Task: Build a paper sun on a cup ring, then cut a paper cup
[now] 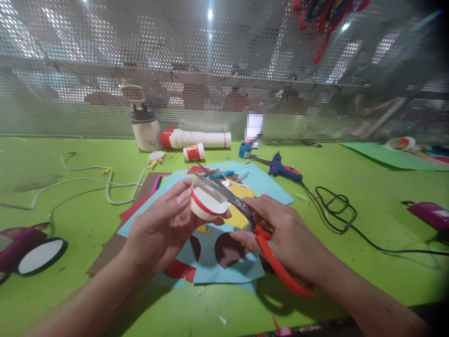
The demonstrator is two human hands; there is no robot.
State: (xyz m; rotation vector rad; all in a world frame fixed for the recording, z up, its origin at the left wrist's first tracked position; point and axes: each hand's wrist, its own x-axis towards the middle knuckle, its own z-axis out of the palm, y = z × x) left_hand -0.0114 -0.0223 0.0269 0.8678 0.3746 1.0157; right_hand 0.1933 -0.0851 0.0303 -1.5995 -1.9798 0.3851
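My left hand (164, 215) is wrapped round a short white paper cup piece (206, 201) with a red band, its open side facing up. In my right hand (277, 220) are scissors (273, 262) with red handles. Their blades are slightly apart and lie across the rim of the cup piece; whether they bite into the paper I cannot tell. Below both hands lie light blue paper sheets (228, 276), one with a round hole showing brown beneath. A yellow paper piece (242, 206) and a blue pen (220, 175) rest on the pile.
A stack of paper cups (199, 139) lies behind, with a single red and white cup (194, 152) before it. A spray bottle (145, 126), a blue jar (244, 150) and a blue glue gun (284, 169) with a black cord stand or lie around. Purple devices (430, 215) flank the table.
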